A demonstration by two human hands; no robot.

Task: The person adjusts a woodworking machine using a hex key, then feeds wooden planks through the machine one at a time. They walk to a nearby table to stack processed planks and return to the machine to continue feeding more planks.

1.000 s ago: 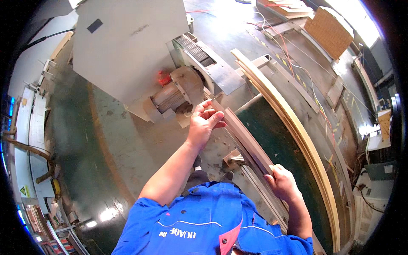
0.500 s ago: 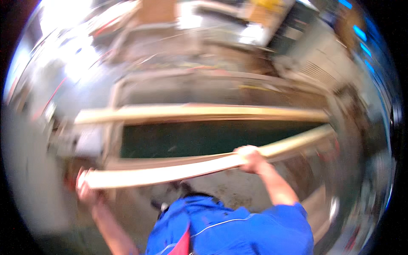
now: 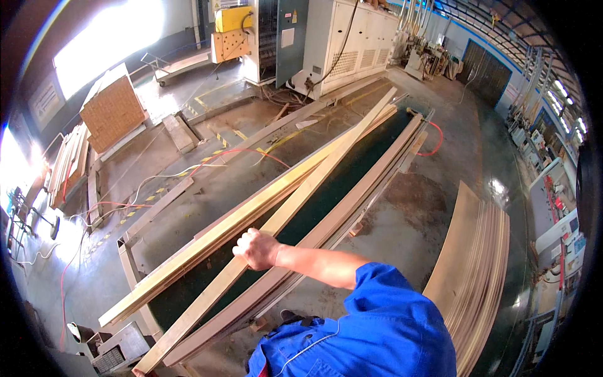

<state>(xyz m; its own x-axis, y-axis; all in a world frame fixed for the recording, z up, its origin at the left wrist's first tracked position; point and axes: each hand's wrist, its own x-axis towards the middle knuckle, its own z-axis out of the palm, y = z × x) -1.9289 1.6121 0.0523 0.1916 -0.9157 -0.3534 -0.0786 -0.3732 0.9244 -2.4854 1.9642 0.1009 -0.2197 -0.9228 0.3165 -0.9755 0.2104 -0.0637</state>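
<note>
A workshop floor [image 3: 465, 151], grey and worn, spread beneath everything. Toward the back stood a long white cabinet [image 3: 358, 38] with vented doors. On the person's right lay a stack of thin wooden panels [image 3: 477, 270], their layered edges turned outward.

In front of the person ran a long, dark green surface [image 3: 352, 176]; whether it was a bed or part of the floor could not be told. Along its far side lay a stack of yellowish boards [image 3: 188, 257], and along its near side a row of pinkish-brown boards [image 3: 355, 207]. Between the two, slanting over the green, was a single pale wooden board [image 3: 314, 184]. Its far end overlapped the far end of the yellowish stack in the view, though contact there could not be made out; its near end reached the lower left.

The person wore a blue jacket [image 3: 383, 314], its right sleeve ending near the elbow, with the bare forearm crossing above the pinkish-brown boards. Beyond the yellowish stack, a block-shaped brown pile [image 3: 113, 113] stood on the left.

The right hand [image 3: 254, 249] was wrapped around the pale board partway along it, fingers curled over the edge. Only a sliver of the left hand [image 3: 138, 372] showed, at the board's near end; its grip could not be told.
</note>
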